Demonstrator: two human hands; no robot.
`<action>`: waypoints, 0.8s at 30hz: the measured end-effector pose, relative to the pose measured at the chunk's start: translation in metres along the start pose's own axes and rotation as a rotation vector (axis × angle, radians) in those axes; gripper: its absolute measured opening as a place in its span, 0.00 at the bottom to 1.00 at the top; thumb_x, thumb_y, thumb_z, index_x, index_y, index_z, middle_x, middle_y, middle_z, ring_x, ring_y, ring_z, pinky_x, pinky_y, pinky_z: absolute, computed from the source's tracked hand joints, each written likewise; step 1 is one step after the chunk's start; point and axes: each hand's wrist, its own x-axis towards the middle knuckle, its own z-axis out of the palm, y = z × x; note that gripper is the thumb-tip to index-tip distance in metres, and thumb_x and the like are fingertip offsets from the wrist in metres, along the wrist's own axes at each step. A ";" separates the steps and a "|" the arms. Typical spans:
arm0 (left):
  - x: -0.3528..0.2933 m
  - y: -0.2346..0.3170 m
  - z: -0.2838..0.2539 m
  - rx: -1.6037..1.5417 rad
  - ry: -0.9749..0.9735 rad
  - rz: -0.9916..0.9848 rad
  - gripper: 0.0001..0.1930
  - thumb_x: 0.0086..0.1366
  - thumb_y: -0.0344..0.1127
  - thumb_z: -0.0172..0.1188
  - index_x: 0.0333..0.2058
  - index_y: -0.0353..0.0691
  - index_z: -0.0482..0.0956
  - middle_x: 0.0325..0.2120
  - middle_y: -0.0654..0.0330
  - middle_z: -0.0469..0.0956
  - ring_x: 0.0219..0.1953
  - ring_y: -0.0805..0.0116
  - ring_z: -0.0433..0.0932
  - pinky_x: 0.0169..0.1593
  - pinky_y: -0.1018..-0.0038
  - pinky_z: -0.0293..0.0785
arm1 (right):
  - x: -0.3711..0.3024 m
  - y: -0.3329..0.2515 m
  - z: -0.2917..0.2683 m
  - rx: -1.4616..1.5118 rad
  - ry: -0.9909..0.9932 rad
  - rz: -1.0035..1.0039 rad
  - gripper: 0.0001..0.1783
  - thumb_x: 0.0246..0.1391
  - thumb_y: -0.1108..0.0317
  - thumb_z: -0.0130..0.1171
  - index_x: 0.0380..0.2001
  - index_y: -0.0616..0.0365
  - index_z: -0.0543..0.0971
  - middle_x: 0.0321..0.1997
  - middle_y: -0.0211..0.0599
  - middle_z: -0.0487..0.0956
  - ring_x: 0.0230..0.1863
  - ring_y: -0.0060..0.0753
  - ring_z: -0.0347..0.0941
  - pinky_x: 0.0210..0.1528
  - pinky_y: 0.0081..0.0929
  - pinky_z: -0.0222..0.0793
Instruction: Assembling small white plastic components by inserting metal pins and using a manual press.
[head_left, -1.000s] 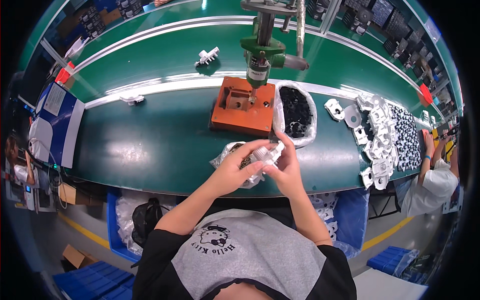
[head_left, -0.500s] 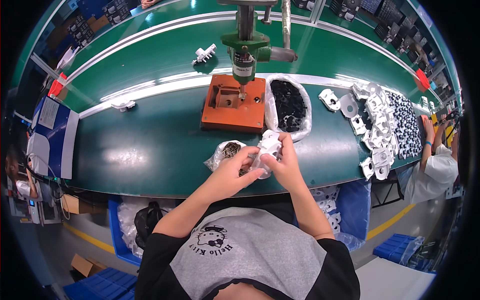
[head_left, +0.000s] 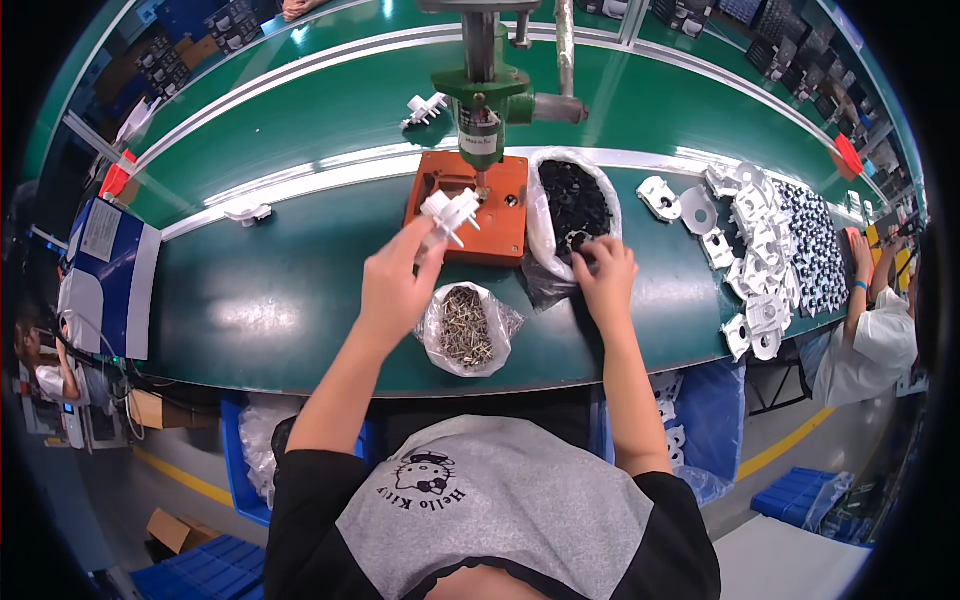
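Observation:
A white plastic part with thin prongs [head_left: 452, 215] is held by my left hand [head_left: 398, 285], closed on one end of it. It is over the near left side of the orange press fixture [head_left: 490, 247]. My right hand [head_left: 610, 285] is at the near edge of a clear plastic bag of black pieces [head_left: 575, 205], its fingers curled together. Whatever those fingertips hold, if anything, is hidden. Between my forearms stands an open bag of small metal pins [head_left: 465, 330]. The green press head [head_left: 482, 135] hangs above the fixture.
White plastic parts [head_left: 760, 260] and rows of black-and-white pieces [head_left: 812, 250] cover the right of the bench. A blue-and-white machine [head_left: 105, 270] stands at the left. One white part [head_left: 424, 110] lies on the green belt behind. At the right, a co-worker's arm [head_left: 858, 285] reaches in.
My left hand has carried the white part up and left to the fixture. My right hand has let go of it and moved to the black pieces. The belt part shifted right.

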 end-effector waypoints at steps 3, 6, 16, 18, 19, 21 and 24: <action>0.024 -0.026 0.004 0.320 0.027 0.263 0.15 0.54 0.28 0.61 0.42 0.41 0.75 0.40 0.55 0.78 0.34 0.53 0.79 0.36 0.66 0.75 | -0.002 0.003 0.005 0.024 0.014 -0.010 0.11 0.42 0.65 0.66 0.31 0.53 0.79 0.43 0.34 0.74 0.48 0.41 0.67 0.52 0.38 0.58; 0.038 -0.052 0.016 0.445 0.015 0.390 0.15 0.51 0.28 0.62 0.39 0.44 0.75 0.43 0.55 0.77 0.35 0.56 0.79 0.39 0.66 0.76 | -0.005 0.000 0.004 0.036 0.011 0.003 0.10 0.42 0.66 0.66 0.30 0.53 0.78 0.42 0.33 0.74 0.48 0.40 0.67 0.53 0.38 0.57; 0.049 -0.067 0.041 0.486 -0.059 0.515 0.12 0.51 0.29 0.61 0.36 0.43 0.75 0.43 0.52 0.78 0.47 0.55 0.78 0.51 0.63 0.75 | -0.005 0.002 0.009 0.091 0.074 0.047 0.09 0.42 0.69 0.65 0.28 0.53 0.77 0.40 0.32 0.73 0.47 0.38 0.68 0.53 0.37 0.56; 0.050 -0.068 0.044 0.492 -0.065 0.510 0.11 0.52 0.29 0.61 0.36 0.44 0.75 0.43 0.52 0.77 0.48 0.55 0.77 0.51 0.63 0.74 | -0.006 0.004 0.009 0.072 0.063 0.070 0.09 0.41 0.68 0.65 0.27 0.54 0.76 0.41 0.32 0.73 0.47 0.38 0.68 0.53 0.37 0.56; 0.051 -0.068 0.043 0.456 -0.088 0.494 0.10 0.53 0.30 0.61 0.36 0.44 0.76 0.44 0.51 0.77 0.48 0.54 0.77 0.52 0.63 0.74 | -0.007 0.005 0.009 0.053 0.053 0.092 0.09 0.41 0.68 0.66 0.26 0.54 0.76 0.41 0.33 0.72 0.46 0.38 0.68 0.53 0.37 0.56; 0.051 -0.069 0.041 0.421 -0.114 0.476 0.09 0.54 0.31 0.61 0.36 0.44 0.77 0.45 0.50 0.76 0.49 0.54 0.76 0.52 0.62 0.73 | -0.007 0.005 0.009 0.044 0.053 0.084 0.09 0.40 0.68 0.66 0.25 0.54 0.76 0.41 0.34 0.72 0.47 0.38 0.68 0.52 0.37 0.56; 0.051 -0.075 0.038 0.374 -0.169 0.484 0.07 0.55 0.32 0.61 0.34 0.43 0.78 0.47 0.49 0.75 0.51 0.53 0.74 0.54 0.62 0.71 | -0.007 0.005 0.009 0.035 0.060 0.067 0.09 0.40 0.67 0.67 0.23 0.55 0.76 0.42 0.35 0.72 0.47 0.38 0.68 0.52 0.37 0.56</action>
